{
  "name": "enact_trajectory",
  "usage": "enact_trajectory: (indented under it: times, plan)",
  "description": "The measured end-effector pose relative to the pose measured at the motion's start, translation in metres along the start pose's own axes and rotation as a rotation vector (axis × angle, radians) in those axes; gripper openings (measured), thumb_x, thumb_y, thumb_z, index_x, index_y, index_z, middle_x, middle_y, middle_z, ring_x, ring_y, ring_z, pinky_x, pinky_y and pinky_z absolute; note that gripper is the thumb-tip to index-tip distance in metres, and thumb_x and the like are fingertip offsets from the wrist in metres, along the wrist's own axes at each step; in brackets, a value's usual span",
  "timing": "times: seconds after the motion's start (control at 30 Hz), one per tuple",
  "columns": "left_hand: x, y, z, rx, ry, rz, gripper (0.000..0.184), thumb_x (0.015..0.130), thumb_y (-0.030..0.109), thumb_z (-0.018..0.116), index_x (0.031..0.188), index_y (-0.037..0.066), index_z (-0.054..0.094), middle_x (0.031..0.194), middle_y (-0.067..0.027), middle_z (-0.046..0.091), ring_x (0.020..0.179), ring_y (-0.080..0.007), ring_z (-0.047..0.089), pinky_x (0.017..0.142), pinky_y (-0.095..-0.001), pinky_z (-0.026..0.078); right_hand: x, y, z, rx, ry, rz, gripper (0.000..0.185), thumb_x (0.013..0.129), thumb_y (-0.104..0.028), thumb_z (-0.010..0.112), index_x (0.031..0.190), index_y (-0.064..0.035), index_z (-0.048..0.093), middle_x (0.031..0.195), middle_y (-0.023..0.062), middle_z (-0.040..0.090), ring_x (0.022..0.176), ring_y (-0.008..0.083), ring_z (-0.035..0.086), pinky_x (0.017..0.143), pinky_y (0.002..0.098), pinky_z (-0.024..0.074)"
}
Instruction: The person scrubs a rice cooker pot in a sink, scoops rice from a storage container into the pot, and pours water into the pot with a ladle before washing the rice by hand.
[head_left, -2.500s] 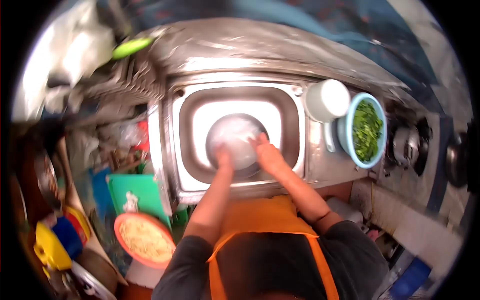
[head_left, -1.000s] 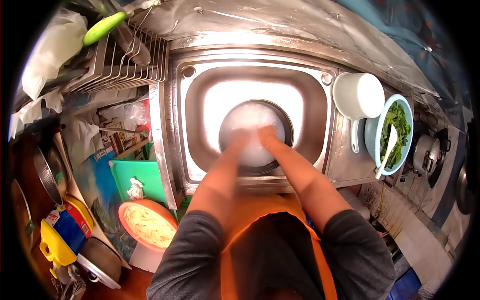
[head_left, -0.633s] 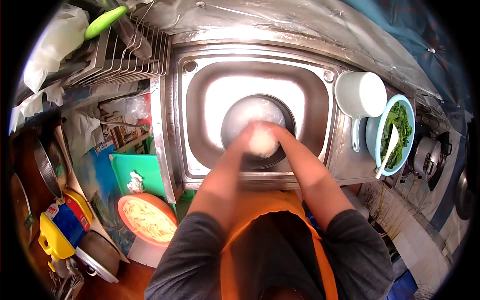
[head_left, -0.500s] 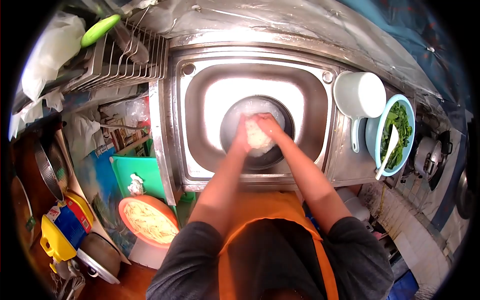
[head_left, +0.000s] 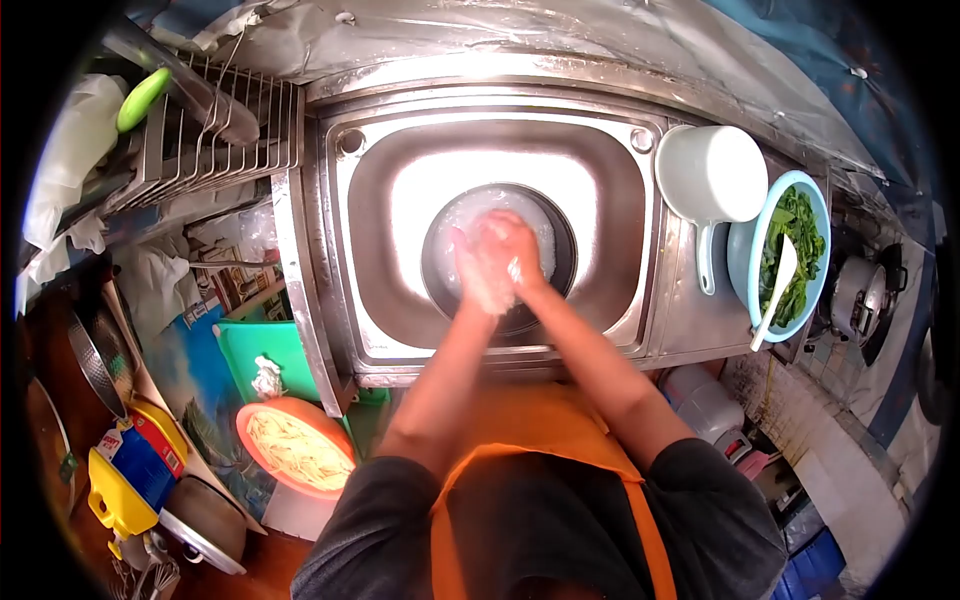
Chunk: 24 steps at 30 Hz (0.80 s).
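Note:
My left hand [head_left: 474, 268] and my right hand [head_left: 514, 250] are pressed together over a round bowl [head_left: 566, 250] in the sink. A pale, wet, crumbly lump is squeezed between the palms, mostly hidden by the fingers; whitish bits show along the lower edge of the hands. Cloudy whitish water [head_left: 462, 215] fills the bowl, whose front part lies under my wrists. From this frame I cannot tell what the lump is made of.
The steel sink [head_left: 610, 260] surrounds the bowl. To the right stand a white handled pot [head_left: 712, 175] and a light-blue bowl [head_left: 745, 270] of leafy greens with a white spoon [head_left: 780, 285]. At left are a wire rack [head_left: 230, 125], a green board [head_left: 262, 345] and an orange bowl [head_left: 245, 420].
My hands have closed more tightly together, right over left, covering the pale lump that showed plainly between them before. The view has shifted slightly.

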<state>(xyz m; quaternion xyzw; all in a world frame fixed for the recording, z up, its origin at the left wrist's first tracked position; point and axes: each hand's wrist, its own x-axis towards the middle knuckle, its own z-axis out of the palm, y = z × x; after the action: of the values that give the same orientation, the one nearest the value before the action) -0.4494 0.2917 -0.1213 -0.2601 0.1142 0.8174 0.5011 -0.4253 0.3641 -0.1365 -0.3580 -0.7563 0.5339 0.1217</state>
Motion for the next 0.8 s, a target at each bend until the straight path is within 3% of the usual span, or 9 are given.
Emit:
enact_trajectory:
  times: [0.03, 0.07, 0.2, 0.33, 0.43, 0.5, 0.6, 0.7, 0.8]
  plan:
    - [-0.008, -0.005, 0.027, 0.108, 0.333, 0.024, 0.073, 0.081, 0.073, 0.031, 0.110, 0.010, 0.052, 0.103, -0.0047, 0.055, 0.096, -0.0200, 0.053, 0.085, -0.0321, 0.043, 0.009, 0.009, -0.001, 0.004, 0.006, 0.100, 0.018, 0.074, -0.010, 0.058, 0.088, -0.0036, 0.068, 0.096, 0.0145, 0.063, 0.097, 0.0287, 0.058, 0.086, 0.0350, 0.0448]
    - [-0.010, -0.006, 0.040, 0.050, 0.303, 0.016, 0.070, 0.080, 0.073, 0.032, 0.106, 0.012, 0.053, 0.100, -0.0037, 0.055, 0.094, -0.0188, 0.054, 0.084, -0.0313, 0.044, 0.013, -0.002, -0.010, 0.135, -0.035, 0.337, 0.017, 0.075, -0.007, 0.057, 0.088, -0.0041, 0.067, 0.098, 0.0132, 0.063, 0.105, 0.0296, 0.056, 0.088, 0.0366, 0.0442]
    - [0.018, 0.019, -0.019, -0.203, -0.191, 0.020, 0.070, 0.083, 0.069, 0.033, 0.117, 0.010, 0.051, 0.110, -0.0045, 0.056, 0.100, -0.0203, 0.054, 0.088, -0.0302, 0.043, -0.023, -0.008, 0.015, 0.062, 0.051, -0.238, 0.015, 0.079, -0.009, 0.053, 0.087, -0.0031, 0.064, 0.098, 0.0136, 0.063, 0.104, 0.0314, 0.055, 0.091, 0.0403, 0.0409]
    - [0.005, 0.004, 0.003, 0.215, 0.318, 0.049, 0.068, 0.087, 0.066, 0.028, 0.113, 0.009, 0.054, 0.098, -0.0025, 0.059, 0.091, -0.0176, 0.054, 0.081, -0.0303, 0.045, 0.006, 0.012, 0.006, -0.325, 0.033, -0.154, 0.019, 0.085, -0.018, 0.049, 0.087, -0.0039, 0.061, 0.095, 0.0184, 0.062, 0.094, 0.0352, 0.057, 0.082, 0.0449, 0.0442]
    - [0.002, 0.013, -0.016, 0.609, 0.370, 0.096, 0.058, 0.091, 0.059, 0.031, 0.106, 0.009, 0.057, 0.095, -0.0043, 0.061, 0.091, -0.0205, 0.056, 0.078, -0.0346, 0.046, 0.037, -0.001, -0.004, -0.451, -0.270, 0.118, 0.017, 0.086, -0.017, 0.049, 0.086, -0.0036, 0.059, 0.091, 0.0222, 0.061, 0.087, 0.0404, 0.057, 0.078, 0.0489, 0.0449]
    - [0.020, 0.023, -0.027, 1.076, 0.607, 0.187, 0.042, 0.092, 0.036, 0.046, 0.111, -0.001, 0.054, 0.101, -0.0126, 0.059, 0.093, -0.0211, 0.056, 0.085, -0.0321, 0.045, 0.043, 0.016, 0.001, -0.659, -0.430, -0.074, 0.021, 0.090, -0.022, 0.043, 0.093, -0.0041, 0.053, 0.102, 0.0226, 0.058, 0.084, 0.0392, 0.058, 0.070, 0.0494, 0.0473]
    - [0.039, 0.031, -0.018, 2.058, 0.465, 0.549, 0.029, 0.090, 0.007, 0.041, 0.116, -0.003, 0.050, 0.114, -0.0177, 0.056, 0.103, -0.0311, 0.054, 0.090, -0.0377, 0.042, 0.045, 0.041, 0.003, -0.751, -0.507, -0.406, 0.026, 0.091, -0.021, 0.038, 0.109, -0.0058, 0.047, 0.118, 0.0220, 0.050, 0.091, 0.0377, 0.058, 0.079, 0.0484, 0.0460]
    - [0.058, 0.033, -0.064, 1.978, 0.359, 0.422, 0.038, 0.087, 0.005, 0.041, 0.124, 0.001, 0.045, 0.125, -0.0188, 0.048, 0.113, -0.0360, 0.046, 0.097, -0.0399, 0.036, 0.025, 0.106, 0.024, -0.533, -0.296, -0.278, 0.027, 0.087, -0.015, 0.041, 0.111, -0.0085, 0.051, 0.112, 0.0187, 0.054, 0.099, 0.0345, 0.056, 0.086, 0.0457, 0.0439]
    - [0.073, 0.028, -0.093, 2.127, 0.352, 0.309, 0.043, 0.086, 0.009, 0.040, 0.129, 0.003, 0.040, 0.132, -0.0177, 0.042, 0.120, -0.0312, 0.042, 0.099, -0.0387, 0.035, 0.036, 0.074, 0.018, -0.683, -0.522, 0.268, 0.028, 0.085, -0.011, 0.044, 0.111, -0.0081, 0.055, 0.110, 0.0154, 0.059, 0.106, 0.0291, 0.055, 0.090, 0.0414, 0.0423]
